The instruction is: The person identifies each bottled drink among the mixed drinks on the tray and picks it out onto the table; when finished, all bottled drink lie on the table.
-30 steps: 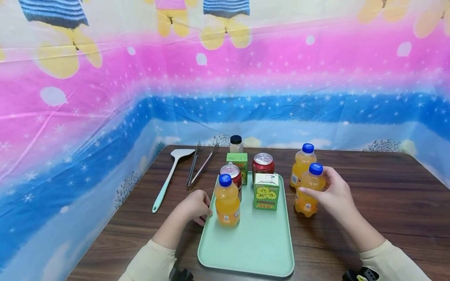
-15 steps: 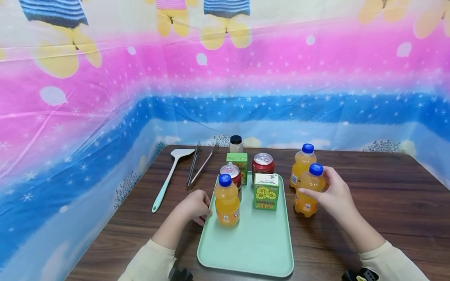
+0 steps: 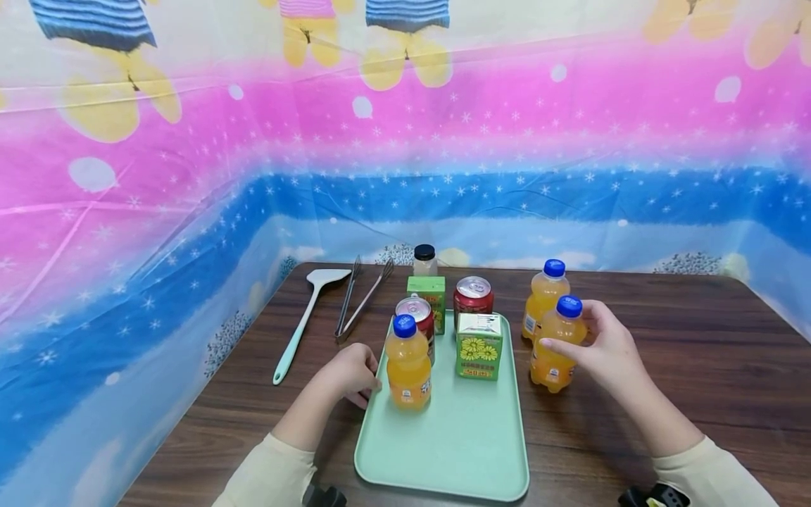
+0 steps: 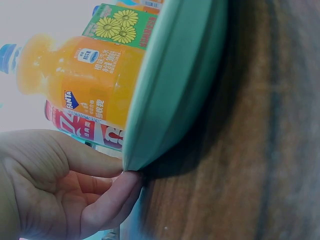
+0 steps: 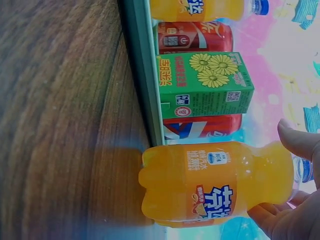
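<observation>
My left hand (image 3: 350,374) pinches the left rim of the mint-green tray (image 3: 453,451) between thumb and fingers, as the left wrist view (image 4: 65,185) also shows. Around the neck of an orange soda bottle (image 3: 555,352) with a blue cap, right of the tray, my right hand (image 3: 611,352) has its thumb in front and fingers behind. This bottle stands upright; whether its base touches the table is hard to tell. The tray bears another orange soda bottle (image 3: 408,373), two red soda cans (image 3: 474,299) and two green drink cartons (image 3: 479,352).
A third orange soda bottle (image 3: 538,303) stands just behind the one in my right hand. Left of the tray lie a turner (image 3: 307,324) and metal tongs (image 3: 362,299). Behind the tray is a black-lidded jar (image 3: 425,262). A printed cloth (image 3: 481,197) hangs around the table.
</observation>
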A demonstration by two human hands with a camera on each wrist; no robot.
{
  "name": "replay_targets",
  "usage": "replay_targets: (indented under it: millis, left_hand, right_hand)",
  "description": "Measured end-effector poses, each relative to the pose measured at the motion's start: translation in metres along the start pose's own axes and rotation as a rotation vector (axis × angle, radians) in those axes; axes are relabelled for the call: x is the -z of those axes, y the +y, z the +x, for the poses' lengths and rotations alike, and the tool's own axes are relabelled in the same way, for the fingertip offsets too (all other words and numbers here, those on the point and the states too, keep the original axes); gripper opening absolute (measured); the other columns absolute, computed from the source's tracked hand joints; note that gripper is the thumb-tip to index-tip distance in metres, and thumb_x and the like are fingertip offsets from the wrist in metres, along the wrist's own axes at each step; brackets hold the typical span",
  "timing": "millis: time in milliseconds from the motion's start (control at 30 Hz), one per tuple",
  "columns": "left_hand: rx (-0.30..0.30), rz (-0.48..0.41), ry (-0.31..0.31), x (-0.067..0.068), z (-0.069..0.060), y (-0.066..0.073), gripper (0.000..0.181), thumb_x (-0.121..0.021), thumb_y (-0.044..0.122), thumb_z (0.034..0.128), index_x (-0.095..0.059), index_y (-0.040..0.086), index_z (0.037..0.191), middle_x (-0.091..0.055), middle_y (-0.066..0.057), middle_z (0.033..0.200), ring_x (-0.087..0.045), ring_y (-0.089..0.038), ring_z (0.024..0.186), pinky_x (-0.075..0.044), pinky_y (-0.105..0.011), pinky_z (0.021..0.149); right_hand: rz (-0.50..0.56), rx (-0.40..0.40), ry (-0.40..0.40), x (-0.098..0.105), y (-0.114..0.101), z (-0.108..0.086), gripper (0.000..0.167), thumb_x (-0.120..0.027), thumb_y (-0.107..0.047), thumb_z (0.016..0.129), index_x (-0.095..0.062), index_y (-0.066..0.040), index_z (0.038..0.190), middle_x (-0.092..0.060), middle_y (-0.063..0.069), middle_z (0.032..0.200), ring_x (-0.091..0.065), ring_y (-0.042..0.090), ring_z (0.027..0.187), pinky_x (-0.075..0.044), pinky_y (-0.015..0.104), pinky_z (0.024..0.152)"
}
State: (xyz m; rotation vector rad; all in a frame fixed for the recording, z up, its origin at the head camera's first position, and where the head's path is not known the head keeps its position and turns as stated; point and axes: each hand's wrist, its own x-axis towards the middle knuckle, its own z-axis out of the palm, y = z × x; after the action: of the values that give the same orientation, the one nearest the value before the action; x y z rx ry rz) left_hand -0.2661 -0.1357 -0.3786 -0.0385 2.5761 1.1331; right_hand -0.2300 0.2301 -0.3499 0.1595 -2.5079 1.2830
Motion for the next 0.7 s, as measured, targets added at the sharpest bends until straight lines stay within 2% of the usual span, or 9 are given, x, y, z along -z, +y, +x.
replay_targets:
  millis: [200, 300, 400, 533, 700]
  left_hand:
    - [0.007, 0.001, 0.000, 0.000, 0.000, 0.001, 0.020, -0.069, -0.007, 0.0791, -0.052, -0.003, 0.089, -0.054, -0.015, 0.081, -0.061, -0.024, 0.063, -0.057, -0.034, 0.050]
    - [0.008, 0.005, 0.001, 0.001, 0.000, 0.001, 0.020, -0.069, -0.007, 0.0791, -0.052, -0.003, 0.089, -0.054, -0.015, 0.082, -0.061, -0.024, 0.063, -0.057, -0.033, 0.050]
    - [0.007, 0.005, -0.001, 0.001, 0.000, 0.001, 0.020, -0.069, -0.007, 0.0790, -0.052, -0.004, 0.089, -0.054, -0.015, 0.082, -0.061, -0.024, 0.063, -0.057, -0.033, 0.050]
    - [0.005, 0.003, -0.001, 0.001, -0.001, 0.002, 0.020, -0.069, -0.007, 0.0788, -0.052, -0.004, 0.089, -0.054, -0.015, 0.081, -0.061, -0.024, 0.063, -0.057, -0.033, 0.050]
    - [0.002, -0.002, -0.002, 0.001, -0.001, 0.001, 0.020, -0.069, -0.008, 0.0787, -0.052, -0.003, 0.089, -0.054, -0.015, 0.081, -0.061, -0.024, 0.062, -0.057, -0.033, 0.050]
  right_hand:
    - [0.045, 0.002, 0.013, 0.011, -0.006, -0.001, 0.072, -0.076, -0.040, 0.077, -0.042, -0.003, 0.129, -0.053, 0.022, 0.123, -0.050, 0.041, 0.115, -0.045, 0.057, 0.090]
    - [0.060, 0.003, 0.008, 0.019, -0.010, -0.002, 0.072, -0.076, -0.038, 0.078, -0.042, -0.003, 0.130, -0.052, 0.021, 0.125, -0.047, 0.040, 0.119, -0.043, 0.055, 0.092]
    - [0.066, 0.023, 0.017, 0.025, -0.013, -0.002, 0.070, -0.076, -0.036, 0.078, -0.043, -0.003, 0.130, -0.053, 0.018, 0.125, -0.050, 0.037, 0.117, -0.048, 0.039, 0.091]
    - [0.085, 0.072, 0.037, 0.032, -0.016, -0.004, 0.062, -0.076, -0.028, 0.079, -0.046, -0.003, 0.128, -0.054, 0.016, 0.124, -0.055, 0.031, 0.113, -0.050, 0.016, 0.081]
    - [0.100, 0.099, 0.058, 0.042, -0.021, -0.007, 0.058, -0.076, -0.022, 0.080, -0.049, -0.005, 0.128, -0.055, 0.014, 0.125, -0.058, 0.012, 0.107, -0.049, 0.012, 0.076]
